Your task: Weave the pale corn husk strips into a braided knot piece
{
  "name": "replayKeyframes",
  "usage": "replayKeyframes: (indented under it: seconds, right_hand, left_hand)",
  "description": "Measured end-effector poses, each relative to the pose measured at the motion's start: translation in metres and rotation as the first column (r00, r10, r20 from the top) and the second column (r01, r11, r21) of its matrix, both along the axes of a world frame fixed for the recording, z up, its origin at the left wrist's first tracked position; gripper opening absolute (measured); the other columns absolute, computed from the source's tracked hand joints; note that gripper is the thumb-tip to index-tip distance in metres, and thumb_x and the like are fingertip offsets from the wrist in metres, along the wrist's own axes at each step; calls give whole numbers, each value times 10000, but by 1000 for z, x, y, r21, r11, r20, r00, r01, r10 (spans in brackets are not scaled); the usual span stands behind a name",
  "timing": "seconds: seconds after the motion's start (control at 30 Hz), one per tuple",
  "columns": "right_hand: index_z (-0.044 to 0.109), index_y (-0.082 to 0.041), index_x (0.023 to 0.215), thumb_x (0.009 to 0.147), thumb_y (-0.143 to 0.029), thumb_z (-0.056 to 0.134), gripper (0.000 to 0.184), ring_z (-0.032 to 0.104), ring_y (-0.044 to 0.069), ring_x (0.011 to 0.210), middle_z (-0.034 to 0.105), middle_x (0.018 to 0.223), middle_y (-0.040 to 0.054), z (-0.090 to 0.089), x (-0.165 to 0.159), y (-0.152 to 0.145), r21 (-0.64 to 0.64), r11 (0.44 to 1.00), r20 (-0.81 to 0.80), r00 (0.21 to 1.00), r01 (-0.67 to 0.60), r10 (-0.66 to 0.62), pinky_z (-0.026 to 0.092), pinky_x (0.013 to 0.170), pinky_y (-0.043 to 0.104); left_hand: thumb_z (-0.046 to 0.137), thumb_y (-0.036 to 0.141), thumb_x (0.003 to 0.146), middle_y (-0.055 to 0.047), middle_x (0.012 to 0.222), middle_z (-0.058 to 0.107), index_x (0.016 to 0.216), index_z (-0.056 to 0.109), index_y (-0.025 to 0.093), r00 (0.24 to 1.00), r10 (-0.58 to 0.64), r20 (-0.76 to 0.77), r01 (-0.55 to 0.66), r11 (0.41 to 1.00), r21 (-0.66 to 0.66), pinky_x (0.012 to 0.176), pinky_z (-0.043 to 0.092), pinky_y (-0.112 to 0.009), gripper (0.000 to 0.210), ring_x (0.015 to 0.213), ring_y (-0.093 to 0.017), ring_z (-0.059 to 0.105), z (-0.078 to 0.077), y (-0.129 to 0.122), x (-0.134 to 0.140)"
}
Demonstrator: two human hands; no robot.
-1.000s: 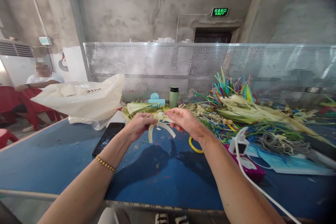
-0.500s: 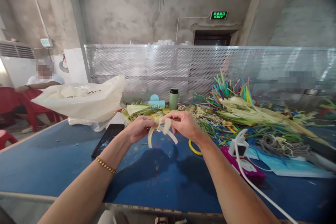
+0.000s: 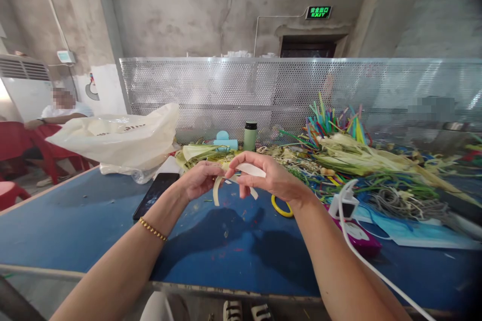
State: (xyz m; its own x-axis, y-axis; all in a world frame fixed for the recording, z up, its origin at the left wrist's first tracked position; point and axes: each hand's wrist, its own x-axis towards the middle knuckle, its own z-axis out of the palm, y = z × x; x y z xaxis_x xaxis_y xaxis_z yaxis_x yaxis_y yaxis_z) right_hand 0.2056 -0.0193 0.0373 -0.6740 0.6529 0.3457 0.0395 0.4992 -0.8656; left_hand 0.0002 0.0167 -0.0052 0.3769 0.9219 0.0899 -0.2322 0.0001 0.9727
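Both hands meet above the blue table, working pale cream strips that look like dried husk. My left hand (image 3: 201, 179) pinches the strips where they come together, and one strip (image 3: 216, 191) curls down below its fingertips. My right hand (image 3: 265, 176) has its thumb and fingers closed on another pale strip (image 3: 251, 170), which lies across its fingers. A further strip end hangs under that hand. The exact join between the strips is hidden by the fingertips. A black phone (image 3: 156, 194) lies beside my left wrist, and a yellow ring (image 3: 281, 206) lies under my right wrist.
Behind the hands are husks (image 3: 350, 158), coloured stems (image 3: 335, 123), a green bottle (image 3: 250, 136) and a perforated metal screen (image 3: 222, 85). At left sits a plastic bag (image 3: 116, 135); at right, a purple power strip (image 3: 361, 238) with a white cable (image 3: 371, 266). A person sits far left.
My right hand has turned and its fingers now bend round the pale strip, which has swung from hanging upright to lying sideways. My left hand keeps its pinch. The view has shifted slightly.
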Motion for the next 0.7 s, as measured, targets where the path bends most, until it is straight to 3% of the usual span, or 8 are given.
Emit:
replayKeyframes:
  seconds: [0.07, 0.17, 0.27, 0.33, 0.4, 0.53, 0.7]
  right_hand:
    - [603, -180, 1086, 819, -324, 674, 312, 663, 120, 661, 679, 1082, 78, 0, 1, 2, 16, 1000, -10, 1000, -15, 15, 522, 608, 263]
    - [668, -148, 940, 884, -399, 604, 265, 634, 109, 590, 697, 898, 64, -3, 0, 11, 100, 988, -55, 993, 113, -108, 522, 599, 271]
    - [722, -159, 885, 912, -442, 569, 323, 520, 72, 497, 626, 717, 25, -8, -2, 19, 244, 920, -159, 948, 307, -275, 450, 497, 236]
    - [746, -182, 898, 909, -437, 580, 304, 496, 65, 527, 609, 774, 30, -9, -3, 21, 336, 870, -204, 929, 362, -308, 440, 498, 228]
    - [746, -186, 918, 904, -446, 585, 306, 499, 66, 538, 614, 827, 40, -10, -5, 21, 327, 879, -223, 933, 346, -284, 449, 493, 230]
    - [701, -154, 945, 872, -492, 608, 359, 510, 92, 509, 625, 722, 31, -17, -15, 21, 155, 934, -262, 925, 322, -276, 425, 434, 231]
    - [671, -147, 789, 905, -465, 560, 356, 432, 73, 473, 556, 579, -8, -26, -24, 26, 321, 830, -133, 890, 456, -437, 343, 452, 214]
  left_hand:
    - [754, 157, 634, -4, 548, 520, 593, 617, 141, 1000, 0, 20, 0, 1000, 0, 530, 411, -246, 144, 524, -94, 480, 0, 0, 0]
    - [749, 135, 632, -2, 547, 535, 605, 619, 127, 999, 22, 41, -22, 1000, -9, 531, 420, -238, 133, 509, -88, 489, 1, 0, 0]
    - [736, 125, 635, -6, 521, 540, 571, 598, 119, 998, 50, 27, -49, 999, -23, 521, 416, -242, 152, 483, -89, 495, 1, 0, 2]
    - [737, 134, 641, -14, 511, 548, 553, 594, 115, 998, 60, 4, -60, 998, -18, 513, 401, -244, 169, 471, -88, 491, 0, 0, 3]
    - [748, 155, 648, -21, 516, 558, 550, 600, 108, 998, 65, -26, -65, 998, 0, 508, 384, -244, 184, 464, -82, 479, -1, 1, 4]
    - [780, 193, 650, -16, 533, 562, 548, 601, 106, 997, 55, -55, -53, 998, 40, 503, 357, -247, 224, 468, -74, 464, -3, -1, 5]
    - [820, 220, 635, -9, 561, 581, 583, 629, 100, 1000, 21, -16, -20, 998, 63, 533, 382, -237, 231, 510, -78, 497, -2, -4, 6]
